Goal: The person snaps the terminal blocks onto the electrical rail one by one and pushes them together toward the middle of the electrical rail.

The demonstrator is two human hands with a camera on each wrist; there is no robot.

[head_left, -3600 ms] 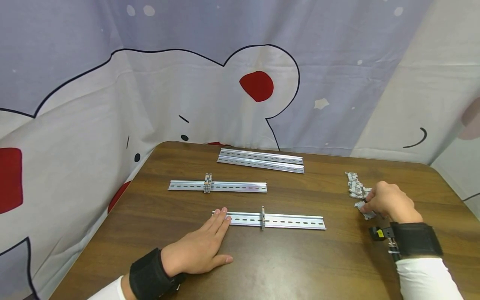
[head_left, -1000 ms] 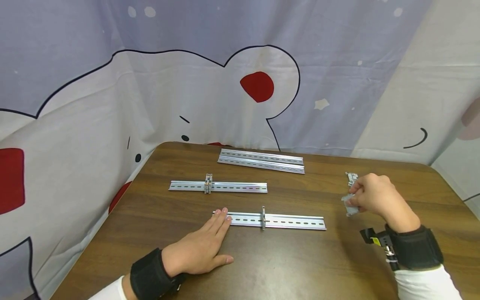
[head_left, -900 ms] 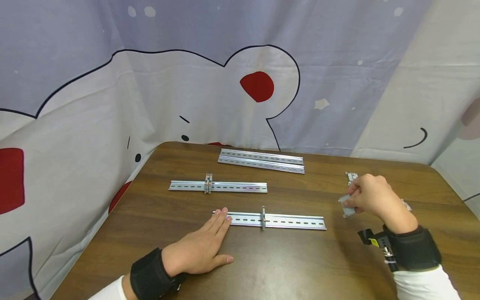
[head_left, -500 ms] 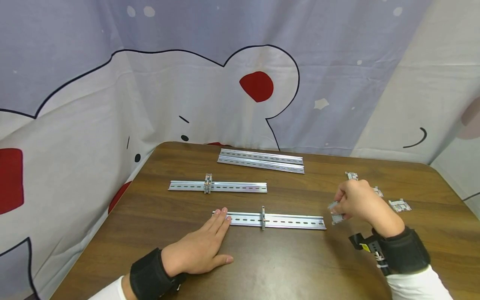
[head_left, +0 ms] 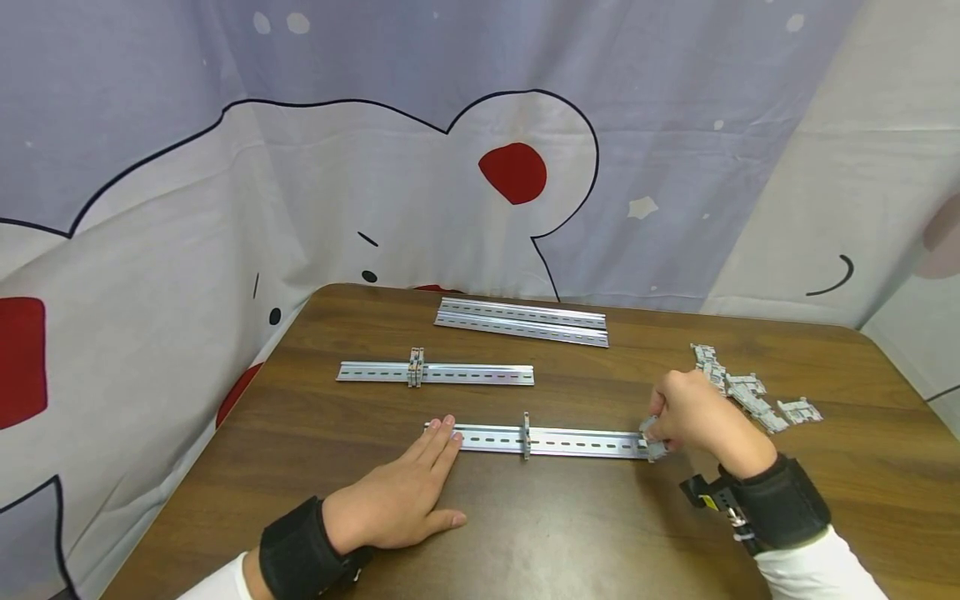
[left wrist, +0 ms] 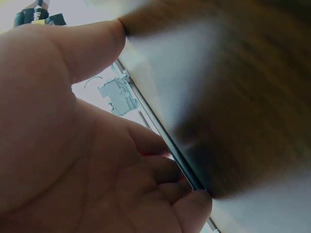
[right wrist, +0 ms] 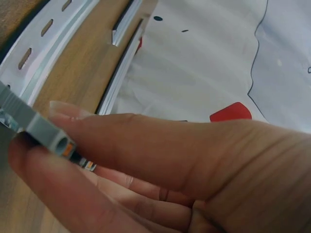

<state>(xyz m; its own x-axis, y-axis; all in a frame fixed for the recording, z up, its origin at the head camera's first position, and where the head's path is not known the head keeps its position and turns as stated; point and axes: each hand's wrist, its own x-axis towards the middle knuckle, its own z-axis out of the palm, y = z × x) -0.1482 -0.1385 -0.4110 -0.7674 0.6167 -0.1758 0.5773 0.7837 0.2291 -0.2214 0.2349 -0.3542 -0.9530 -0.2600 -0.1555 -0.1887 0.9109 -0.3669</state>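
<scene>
My left hand lies flat, its straight fingertips resting on the left end of a slotted metal DIN rail. One grey terminal block stands upright on that rail, left of its middle; the left wrist view shows a terminal block beyond the palm. Between thumb and fingers my right hand pinches another grey terminal block, which overlaps the rail's right end in the head view. Up close in the right wrist view, this held terminal block has small orange marks, and the rail runs beside it.
Behind lies a second DIN rail carrying terminal blocks near its left part. Two more rails lie side by side at the table's back. Several loose terminal blocks are spread at the right. A printed curtain hangs behind the table.
My right hand has picked a terminal block from the group at the right and carried it left and toward me, to the near rail's right end. My left hand has stayed put.
</scene>
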